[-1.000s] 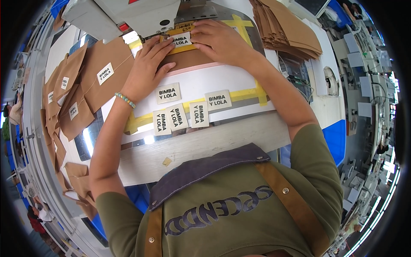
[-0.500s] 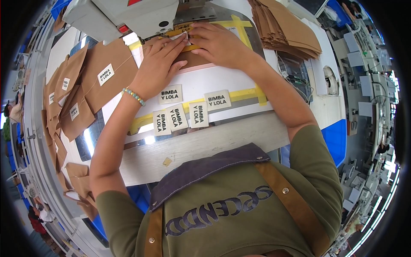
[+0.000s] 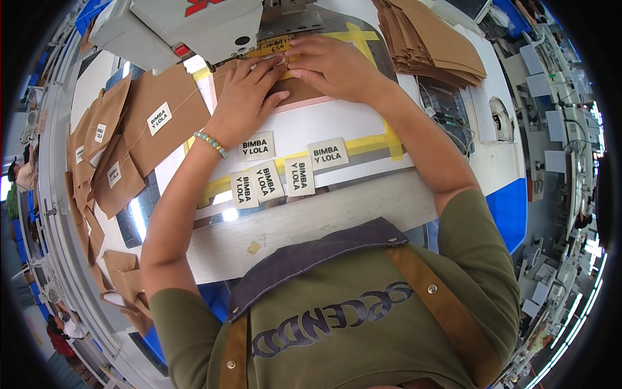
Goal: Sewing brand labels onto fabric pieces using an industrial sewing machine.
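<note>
My left hand [image 3: 249,91] lies with its fingers outstretched on a brown sheet-like piece [image 3: 295,91] under the sewing machine head [image 3: 194,29]. Opposite it, my right hand [image 3: 337,68] rests with bent, parted fingers by the yellow-edged window of a flat template [image 3: 311,113]. The fingertips of both hands nearly meet there. Whatever small thing lies beneath them is hidden. Closer to me, several loose white labels with dark print, one a white label [image 3: 257,146], lie on the template and its yellow tape [image 3: 363,146].
Brown pieces with white labels [image 3: 159,117] are heaped at the left, hanging over the table side. A thick stack of brown pieces [image 3: 431,45] lies at the far right, near some cables [image 3: 447,120]. A blue bin [image 3: 507,214] stands below the table's right side.
A white label that showed between my fingertips is now out of sight. My left hand has shifted slightly right and its fingers have drawn back a little. The machine head appears slightly lower.
</note>
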